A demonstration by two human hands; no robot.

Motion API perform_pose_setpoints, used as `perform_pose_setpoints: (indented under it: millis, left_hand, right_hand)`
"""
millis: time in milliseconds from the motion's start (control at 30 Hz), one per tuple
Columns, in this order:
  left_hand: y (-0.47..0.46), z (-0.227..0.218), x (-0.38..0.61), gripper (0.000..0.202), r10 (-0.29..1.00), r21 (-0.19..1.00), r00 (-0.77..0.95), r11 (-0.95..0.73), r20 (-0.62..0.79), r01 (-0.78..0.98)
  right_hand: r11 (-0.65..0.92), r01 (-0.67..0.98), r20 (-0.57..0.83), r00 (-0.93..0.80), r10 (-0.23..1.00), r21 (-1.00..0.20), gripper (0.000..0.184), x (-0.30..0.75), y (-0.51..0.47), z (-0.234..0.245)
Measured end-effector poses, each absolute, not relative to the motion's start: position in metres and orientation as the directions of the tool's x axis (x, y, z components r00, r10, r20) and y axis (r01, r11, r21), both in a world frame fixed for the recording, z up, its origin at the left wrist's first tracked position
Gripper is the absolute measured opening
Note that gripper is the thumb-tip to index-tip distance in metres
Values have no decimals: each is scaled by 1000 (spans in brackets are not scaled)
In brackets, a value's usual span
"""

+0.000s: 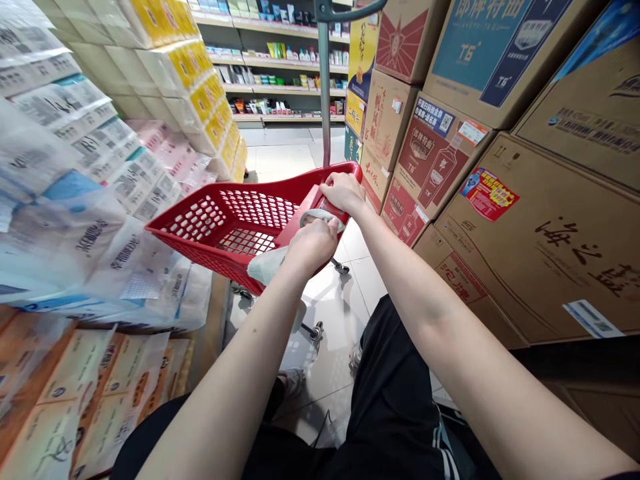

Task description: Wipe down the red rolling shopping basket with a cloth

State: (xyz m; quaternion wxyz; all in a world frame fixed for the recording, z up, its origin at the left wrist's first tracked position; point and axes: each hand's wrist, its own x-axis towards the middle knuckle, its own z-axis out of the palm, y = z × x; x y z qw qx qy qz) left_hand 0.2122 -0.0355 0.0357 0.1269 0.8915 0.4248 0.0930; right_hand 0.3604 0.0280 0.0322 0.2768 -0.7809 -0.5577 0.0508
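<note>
A red plastic basket trolley [200, 223] on small wheels stands on the tiled floor in a shop aisle, with a grey upright handle pole [325, 100] at its near end. My left hand [313, 243] is closed on a light grey cloth [270, 263] pressed against the basket's near rim. My right hand [343, 192] is closed over the red rim right at the foot of the pole. The inside of the basket looks bare.
Wrapped tissue packs [75, 180] are stacked high on the left. Brown cartons [525, 220] are piled on the right. Stocked shelves [280, 67] cross the far end of the aisle. Pale floor tiles [285, 160] run ahead between the stacks.
</note>
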Motion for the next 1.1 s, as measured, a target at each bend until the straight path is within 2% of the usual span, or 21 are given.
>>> perform_pose_setpoints:
  millis: [167,333,500,567,700,833,900,1000,1100]
  left_hand:
    - [-45,43,203,52,800,159,600,-594,9,789]
    - [-63,42,179,45,728,133,684,-683,46,718]
    - [-85,19,153,52,592,-12,742,-779,315,627]
    - [-93,8,146,54,554,-30,724,-786,410,618]
    - [-95,2,137,56,549,61,692,-802,469,594]
    - [-72,9,123,47,623,293,650,-781,435,552]
    - [-53,10,114,47,661,357,648,-750,379,556]
    - [-30,7,106,47,662,315,682,-748,309,584]
    - [-25,-2,106,44,603,274,714,-798,356,537]
  right_hand:
    - [-252,833,217,397,892,-493,29,359,28,34]
    - [-267,821,202,413,888,-504,28,362,27,37]
    - [-266,821,202,412,889,-505,28,365,29,36]
    - [-262,823,208,410,888,-505,27,365,30,34]
    - [-257,830,227,409,884,-495,29,363,32,31]
    - [-254,834,229,405,885,-490,29,362,32,30]
    - [-254,832,231,406,884,-493,29,362,32,31]
    - [-257,832,230,409,883,-493,29,363,32,32]
    - [-259,833,217,404,889,-490,28,366,32,33]
